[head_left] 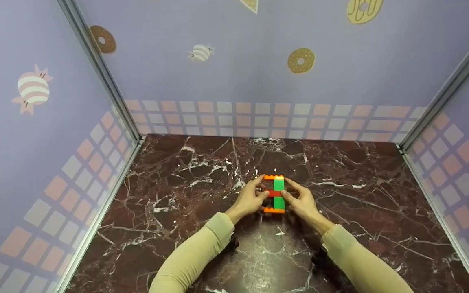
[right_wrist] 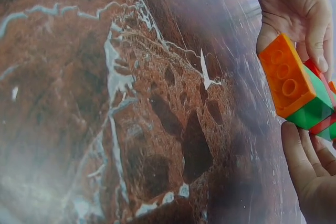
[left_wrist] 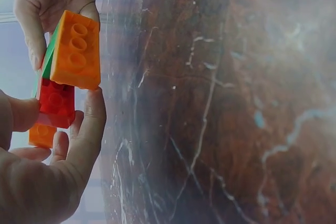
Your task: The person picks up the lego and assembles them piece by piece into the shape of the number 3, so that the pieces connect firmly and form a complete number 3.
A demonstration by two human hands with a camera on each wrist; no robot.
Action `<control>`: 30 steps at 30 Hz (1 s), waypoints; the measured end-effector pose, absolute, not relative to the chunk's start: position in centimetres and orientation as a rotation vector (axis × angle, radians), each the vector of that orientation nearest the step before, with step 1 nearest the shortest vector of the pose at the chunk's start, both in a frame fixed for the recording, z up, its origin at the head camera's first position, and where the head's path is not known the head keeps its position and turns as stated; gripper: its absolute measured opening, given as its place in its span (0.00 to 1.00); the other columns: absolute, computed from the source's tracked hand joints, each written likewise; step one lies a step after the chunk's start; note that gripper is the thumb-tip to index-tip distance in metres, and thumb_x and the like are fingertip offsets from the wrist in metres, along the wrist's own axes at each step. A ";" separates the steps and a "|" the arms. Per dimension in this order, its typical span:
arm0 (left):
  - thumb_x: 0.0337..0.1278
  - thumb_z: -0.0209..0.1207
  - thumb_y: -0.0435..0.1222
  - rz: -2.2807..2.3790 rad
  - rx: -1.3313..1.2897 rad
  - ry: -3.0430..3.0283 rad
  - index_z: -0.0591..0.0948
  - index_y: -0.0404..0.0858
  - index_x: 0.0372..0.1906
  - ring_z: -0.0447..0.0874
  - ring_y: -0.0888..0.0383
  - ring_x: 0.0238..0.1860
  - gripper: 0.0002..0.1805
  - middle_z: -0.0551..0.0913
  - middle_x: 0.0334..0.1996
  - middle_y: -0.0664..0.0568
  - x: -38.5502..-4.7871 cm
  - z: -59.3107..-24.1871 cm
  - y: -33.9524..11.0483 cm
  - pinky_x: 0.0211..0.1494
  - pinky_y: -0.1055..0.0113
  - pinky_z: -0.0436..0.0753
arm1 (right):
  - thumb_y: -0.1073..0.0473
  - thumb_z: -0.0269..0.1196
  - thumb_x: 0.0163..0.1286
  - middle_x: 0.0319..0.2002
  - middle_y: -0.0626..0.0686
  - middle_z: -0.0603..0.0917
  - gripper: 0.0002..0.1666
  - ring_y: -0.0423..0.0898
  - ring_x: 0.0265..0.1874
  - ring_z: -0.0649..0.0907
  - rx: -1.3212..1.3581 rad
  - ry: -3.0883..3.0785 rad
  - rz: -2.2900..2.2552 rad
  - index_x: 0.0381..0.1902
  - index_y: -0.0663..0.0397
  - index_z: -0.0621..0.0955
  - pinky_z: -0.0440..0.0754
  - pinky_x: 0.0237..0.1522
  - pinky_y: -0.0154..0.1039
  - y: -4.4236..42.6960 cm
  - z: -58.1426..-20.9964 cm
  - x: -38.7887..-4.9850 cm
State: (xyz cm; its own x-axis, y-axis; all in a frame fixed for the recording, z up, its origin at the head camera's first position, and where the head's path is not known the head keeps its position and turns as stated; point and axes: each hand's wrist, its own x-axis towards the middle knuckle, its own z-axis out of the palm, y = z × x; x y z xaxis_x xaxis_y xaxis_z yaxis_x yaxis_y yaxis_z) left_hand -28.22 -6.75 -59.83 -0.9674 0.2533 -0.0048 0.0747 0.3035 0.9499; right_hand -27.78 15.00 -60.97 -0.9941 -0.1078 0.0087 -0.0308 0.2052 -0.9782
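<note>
Joined toy building bricks are held up between my two hands. Green bricks (head_left: 279,202) form the spine, with one orange brick (head_left: 269,178) at the far end, another orange brick (head_left: 274,210) at the near end and a red brick (head_left: 274,193) across the middle. My left hand (head_left: 251,198) grips the left side, its thumb on the red brick (left_wrist: 56,103) in the left wrist view. From the right, my right hand (head_left: 302,202) pinches the bricks, thumb near the red one. Hollow undersides with tubes show on the near orange brick (right_wrist: 283,74) in the right wrist view.
A dark red marbled tabletop (head_left: 202,179) with white veins lies below the hands. Lilac panels (head_left: 234,73) printed with sweets and checks stand at the back, left and right, joined by grey metal strips (head_left: 108,85) at the corners.
</note>
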 end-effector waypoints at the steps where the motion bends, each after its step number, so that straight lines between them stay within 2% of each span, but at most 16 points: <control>1: 0.82 0.61 0.30 1.730 0.302 2.417 0.64 0.36 0.89 0.92 0.45 0.51 0.38 0.82 0.67 0.35 -28.3 -59.9 -6.7 0.36 0.61 0.95 | 0.64 0.66 0.82 0.63 0.72 0.87 0.35 0.46 0.48 0.91 -0.139 2.408 -1.923 0.83 0.62 0.74 0.94 0.38 0.38 15.0 -61.0 -27.8; 4: 0.83 0.60 0.30 1.699 0.281 2.430 0.64 0.40 0.90 0.92 0.46 0.51 0.37 0.81 0.70 0.36 -28.3 -60.0 -6.5 0.36 0.62 0.95 | 0.63 0.67 0.82 0.63 0.72 0.88 0.34 0.50 0.52 0.92 -0.128 2.458 -1.881 0.82 0.62 0.75 0.94 0.40 0.37 15.0 -61.3 -27.9; 8: 0.83 0.60 0.30 1.679 0.277 2.452 0.65 0.40 0.90 0.92 0.45 0.48 0.37 0.81 0.69 0.36 -28.3 -60.2 -6.2 0.35 0.62 0.94 | 0.63 0.67 0.82 0.64 0.71 0.88 0.32 0.54 0.55 0.92 -0.127 2.516 -1.829 0.80 0.63 0.77 0.92 0.39 0.33 15.0 -61.5 -28.0; 12: 0.81 0.62 0.31 1.639 0.314 2.528 0.67 0.35 0.88 0.92 0.46 0.44 0.36 0.83 0.66 0.35 -28.6 -60.6 -6.2 0.37 0.62 0.94 | 0.65 0.68 0.81 0.62 0.72 0.88 0.31 0.52 0.51 0.92 -0.108 2.520 -1.833 0.78 0.65 0.78 0.93 0.38 0.33 14.8 -61.7 -28.2; 15: 0.80 0.64 0.32 1.560 0.363 2.621 0.70 0.31 0.85 0.91 0.51 0.44 0.35 0.85 0.62 0.36 -29.6 -61.9 -6.3 0.43 0.63 0.92 | 0.66 0.69 0.80 0.60 0.73 0.88 0.32 0.50 0.49 0.92 -0.079 2.511 -1.845 0.78 0.66 0.78 0.94 0.39 0.33 14.7 -61.9 -28.3; 22: 0.77 0.68 0.42 1.355 0.346 2.758 0.74 0.40 0.84 0.86 0.62 0.45 0.36 0.91 0.58 0.46 -32.8 -66.5 -6.1 0.57 0.61 0.88 | 0.65 0.71 0.77 0.59 0.73 0.90 0.36 0.56 0.52 0.94 -0.039 2.549 -1.809 0.79 0.68 0.76 0.91 0.37 0.28 14.5 -62.1 -28.2; 30: 0.78 0.68 0.41 1.317 0.270 2.736 0.72 0.42 0.86 0.86 0.63 0.45 0.37 0.93 0.52 0.50 -33.2 -66.7 -5.9 0.55 0.63 0.89 | 0.65 0.71 0.76 0.60 0.70 0.91 0.36 0.60 0.56 0.94 0.007 2.610 -1.719 0.79 0.65 0.77 0.89 0.41 0.27 14.1 -62.0 -28.6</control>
